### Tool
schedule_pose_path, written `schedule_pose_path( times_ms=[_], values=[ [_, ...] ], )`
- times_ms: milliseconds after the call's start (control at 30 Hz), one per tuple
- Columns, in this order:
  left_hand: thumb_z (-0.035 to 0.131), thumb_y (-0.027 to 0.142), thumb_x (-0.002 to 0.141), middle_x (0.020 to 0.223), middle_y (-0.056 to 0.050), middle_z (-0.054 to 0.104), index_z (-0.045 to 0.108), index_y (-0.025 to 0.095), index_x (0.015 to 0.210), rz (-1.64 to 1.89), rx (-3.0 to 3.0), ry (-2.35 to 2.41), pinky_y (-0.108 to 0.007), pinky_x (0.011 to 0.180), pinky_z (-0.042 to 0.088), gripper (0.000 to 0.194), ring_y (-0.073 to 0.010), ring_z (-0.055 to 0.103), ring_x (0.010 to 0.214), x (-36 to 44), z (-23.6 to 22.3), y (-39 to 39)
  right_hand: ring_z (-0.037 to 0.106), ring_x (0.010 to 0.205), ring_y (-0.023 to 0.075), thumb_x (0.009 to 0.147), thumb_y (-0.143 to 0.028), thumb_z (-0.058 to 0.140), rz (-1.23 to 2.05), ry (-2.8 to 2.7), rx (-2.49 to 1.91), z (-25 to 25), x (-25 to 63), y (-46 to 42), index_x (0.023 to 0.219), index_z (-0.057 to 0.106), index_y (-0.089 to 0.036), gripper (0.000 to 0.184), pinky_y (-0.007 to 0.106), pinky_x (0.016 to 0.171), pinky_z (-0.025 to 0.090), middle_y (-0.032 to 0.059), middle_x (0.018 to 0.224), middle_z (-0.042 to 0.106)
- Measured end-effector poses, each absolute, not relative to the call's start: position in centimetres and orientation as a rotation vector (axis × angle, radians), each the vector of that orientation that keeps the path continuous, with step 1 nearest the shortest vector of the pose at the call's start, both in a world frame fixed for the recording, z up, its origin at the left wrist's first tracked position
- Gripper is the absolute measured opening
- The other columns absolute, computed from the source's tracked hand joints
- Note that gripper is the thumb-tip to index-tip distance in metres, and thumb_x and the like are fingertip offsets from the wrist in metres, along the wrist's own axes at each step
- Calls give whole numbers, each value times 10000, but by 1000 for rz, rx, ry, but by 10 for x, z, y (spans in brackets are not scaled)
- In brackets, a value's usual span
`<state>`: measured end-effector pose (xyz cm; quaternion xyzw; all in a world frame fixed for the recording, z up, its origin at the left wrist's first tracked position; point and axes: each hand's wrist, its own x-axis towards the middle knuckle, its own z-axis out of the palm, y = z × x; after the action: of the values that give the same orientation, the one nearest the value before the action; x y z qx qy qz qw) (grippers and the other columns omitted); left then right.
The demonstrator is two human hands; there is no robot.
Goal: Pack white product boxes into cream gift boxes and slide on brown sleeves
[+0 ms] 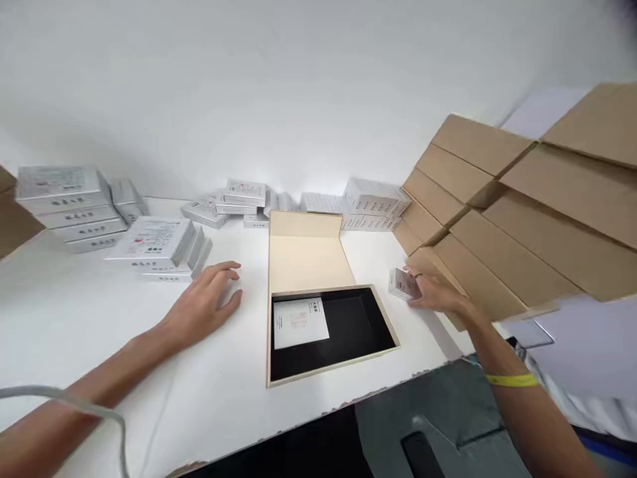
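Observation:
On the white table my right hand (428,292) grips a small white box (402,284) with printing on its face. My left hand (212,302) hovers over or rests on the table with its fingers apart and nothing in them; I cannot tell if it touches. Between my hands lies a cream gift box (393,325), its lid (306,259) folded back toward the wall. Inside its black tray (355,325), a flat white printed box or booklet (298,323) sits at the left. A stack of silver-white boxes (154,242) stands just beyond my left hand.
More white boxes are piled at the far left (74,206), along the wall (243,192) and at the back right (373,202). Brown cartons (507,245) are stacked high on the right. A grey cable (74,401) crosses my left forearm. The table's front edge (348,403) looks ragged.

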<state>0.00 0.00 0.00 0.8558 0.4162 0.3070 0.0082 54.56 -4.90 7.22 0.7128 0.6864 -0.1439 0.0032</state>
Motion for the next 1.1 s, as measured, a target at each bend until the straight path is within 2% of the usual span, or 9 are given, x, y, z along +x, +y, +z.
schedule_pose_path(
  times_ms=[133,233,333,533,667,767,900,1033,1100],
  values=[
    [453,409,1032,1342,-143,594,494,201,1113,944,2679,1301,-512,998,550,228,-328,614,1236,3,5,-4,497,1425,353,720,-442,758,-439,2317,2193,90,544,-53,1525,381,-157,934,464,1194,428,190,1518,508],
    [461,401,1026,1345,-137,604,512,202,1104,931,2674,1323,-481,971,561,220,-316,636,1212,6,8,-6,402,1490,352,814,-562,695,-352,2511,2183,109,523,-62,1554,306,-204,909,518,1231,376,167,1589,404],
    [486,363,1018,1329,-136,625,532,201,1091,977,2675,1310,-461,969,560,184,-306,648,1205,7,10,-7,400,1483,336,861,-620,671,-278,2704,2148,127,482,-77,1553,255,-268,881,545,1220,386,142,1593,381],
    [588,175,966,1198,-121,685,563,201,984,1419,2589,1166,-405,936,546,40,-257,689,1080,12,30,-29,509,1327,286,857,-379,767,43,3460,1548,135,390,-105,1533,245,-279,860,489,1107,493,134,1419,481],
    [612,190,952,1017,-59,710,601,210,871,1328,2445,955,-380,866,522,84,-229,676,946,48,78,-68,486,1307,270,834,-301,770,-7,3691,1816,120,344,-110,1460,292,-261,788,489,1105,477,121,1349,463],
    [645,346,968,1039,-60,702,613,212,1048,1118,1933,969,-350,809,550,159,-219,669,932,96,117,-94,498,1243,251,817,-343,779,-199,3685,2204,112,309,-108,1358,296,-272,729,480,1050,504,105,1302,410],
    [659,438,967,1113,-84,682,537,185,1183,1047,1433,865,-334,821,582,354,-243,676,1039,138,147,-101,483,1173,217,828,-290,751,-69,3719,2334,115,283,-107,1289,275,-289,662,444,972,537,85,1246,348],
    [668,420,983,1293,-109,641,388,217,1332,957,1425,780,-331,858,587,491,-254,652,1167,124,152,-73,445,1328,243,797,-322,844,-406,3728,2013,117,308,-118,1357,286,-307,791,486,1110,472,98,1378,370],
    [642,447,997,1265,-101,666,394,230,1372,693,1638,709,-325,836,582,499,-253,670,1130,111,148,-53,462,1338,234,837,-309,817,-611,3628,2004,112,329,-128,1364,336,-311,714,492,1163,425,83,1377,434]
  ],
)
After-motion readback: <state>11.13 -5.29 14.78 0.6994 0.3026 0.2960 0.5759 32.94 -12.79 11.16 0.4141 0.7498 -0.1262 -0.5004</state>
